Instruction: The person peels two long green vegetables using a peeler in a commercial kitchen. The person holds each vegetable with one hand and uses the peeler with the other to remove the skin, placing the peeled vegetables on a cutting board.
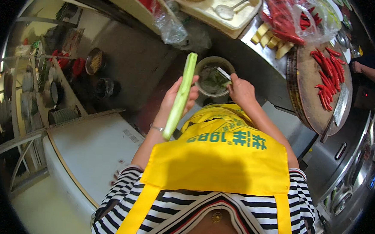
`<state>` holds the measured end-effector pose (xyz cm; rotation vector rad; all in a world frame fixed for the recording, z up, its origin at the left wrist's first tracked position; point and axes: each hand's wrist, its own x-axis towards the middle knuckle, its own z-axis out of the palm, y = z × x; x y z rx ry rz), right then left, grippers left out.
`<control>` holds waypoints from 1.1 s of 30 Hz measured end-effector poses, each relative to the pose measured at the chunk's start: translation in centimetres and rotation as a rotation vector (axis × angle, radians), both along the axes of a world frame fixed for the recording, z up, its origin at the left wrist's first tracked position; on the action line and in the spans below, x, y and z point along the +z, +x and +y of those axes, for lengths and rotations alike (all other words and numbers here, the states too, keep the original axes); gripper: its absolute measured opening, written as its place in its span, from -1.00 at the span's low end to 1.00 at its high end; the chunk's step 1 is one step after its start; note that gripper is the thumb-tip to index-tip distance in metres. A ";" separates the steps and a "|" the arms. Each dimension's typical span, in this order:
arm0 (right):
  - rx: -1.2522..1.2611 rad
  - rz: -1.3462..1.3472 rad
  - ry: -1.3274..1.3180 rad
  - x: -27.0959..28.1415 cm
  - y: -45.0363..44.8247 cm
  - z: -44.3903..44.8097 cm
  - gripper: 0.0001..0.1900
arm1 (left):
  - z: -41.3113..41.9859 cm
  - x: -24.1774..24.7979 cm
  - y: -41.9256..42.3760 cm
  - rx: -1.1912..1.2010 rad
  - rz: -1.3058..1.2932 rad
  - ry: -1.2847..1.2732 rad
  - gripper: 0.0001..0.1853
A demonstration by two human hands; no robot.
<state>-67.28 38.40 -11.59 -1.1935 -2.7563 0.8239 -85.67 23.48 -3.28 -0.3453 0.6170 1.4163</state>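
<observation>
A long, pale green peeled gourd [182,94], perhaps a luffa, lies across the palm of my left hand [193,96]. Its upper end points away from me, and its lower end reaches past my wrist. My right hand [241,90] grips a vegetable peeler [224,73] with a light-coloured head. The peeler is above the right side of a round bin [207,92], apart from the gourd. Dark green scraps, probably peelings, show inside the bin, but its depth is hard to judge.
To the right, a round chopping block [307,105] bears red chillies [330,71] and a cleaver [340,105]. Cut yellow pieces [269,40] and a tray of pale powder [245,16] with a ladle sit ahead. A white-topped chest [92,146] stands left. Another person's hand [358,67] shows far right.
</observation>
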 end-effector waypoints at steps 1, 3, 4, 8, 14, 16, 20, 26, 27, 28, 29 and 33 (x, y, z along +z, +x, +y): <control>-0.022 0.004 -0.015 0.7 -0.4 -0.4 -0.74 | 0.9 0.3 -0.2 -0.015 0.084 -0.058 -0.52; -0.086 0.085 -0.062 2.8 -1.1 -1.6 -0.68 | 1.4 -0.3 -1.2 -0.060 0.077 0.006 -0.55; -0.097 0.098 -0.092 3.9 -1.2 -1.9 -0.66 | 1.7 -0.7 -1.3 -0.074 0.071 0.044 -0.55; -0.110 0.215 -0.154 7.1 -1.7 -3.7 -0.62 | 1.9 -1.2 -2.1 -0.112 0.057 0.136 -0.53; -0.122 0.531 0.026 5.7 -1.6 -5.2 -0.81 | 0.4 -3.0 -3.8 -0.166 0.163 0.229 -0.44; -0.123 0.233 -0.125 6.4 -0.8 -5.2 -0.76 | -0.2 -2.8 -3.6 -0.094 0.252 0.113 -0.50; -0.171 0.516 -0.506 7.9 -0.8 -5.8 -0.67 | 0.9 -1.4 -0.4 0.094 0.494 -0.020 -0.58; -0.127 0.505 -0.345 11.4 2.2 -4.4 -0.52 | 4.9 1.3 7.1 0.170 0.783 0.175 -0.61; -0.163 0.515 -0.338 12.1 3.5 -3.8 -0.52 | 5.8 1.9 8.4 0.173 0.753 0.209 -0.61; -0.183 0.519 -0.301 12.4 4.9 -3.4 -0.53 | 6.7 2.7 10.2 0.174 0.723 0.239 -0.61; -0.204 0.523 -0.264 12.7 6.3 -3.0 -0.53 | 7.6 3.2 12.0 0.173 0.692 0.270 -0.61; -0.449 0.702 -0.341 13.3 13.1 -1.3 -0.51 | 12.0 3.9 19.8 -0.005 0.737 0.305 -0.60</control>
